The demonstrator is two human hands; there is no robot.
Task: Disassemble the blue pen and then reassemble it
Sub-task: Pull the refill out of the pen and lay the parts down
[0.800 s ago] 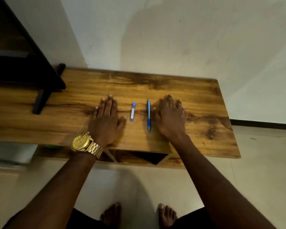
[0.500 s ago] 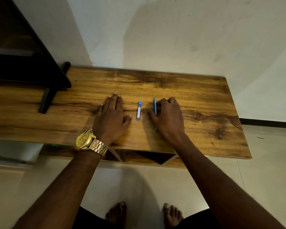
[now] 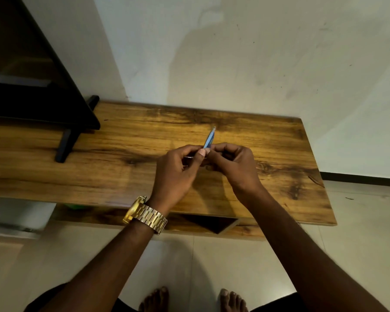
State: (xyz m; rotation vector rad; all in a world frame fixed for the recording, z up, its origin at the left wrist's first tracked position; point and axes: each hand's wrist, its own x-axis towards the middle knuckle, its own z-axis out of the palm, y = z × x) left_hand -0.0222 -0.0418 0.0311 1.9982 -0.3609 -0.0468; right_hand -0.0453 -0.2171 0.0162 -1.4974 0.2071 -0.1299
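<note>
Head view: wooden desk against pale wall. Blue pen lifted above desk, tip pointing away, pinched between left hand and right hand, fingers of both closed on barrel. Risk: twisting apart may let small inner parts drop and roll off desk to floor.

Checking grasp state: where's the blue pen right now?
Head view, centre: the blue pen is lifted above the wooden table, pinched between the left hand and right hand.

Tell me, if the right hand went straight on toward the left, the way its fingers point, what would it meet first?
Most likely the left hand. The right hand holds the blue pen with its fingertips almost against the left thumb, so nothing else seems to lie between them, though depth is hard to judge from one view.
</note>
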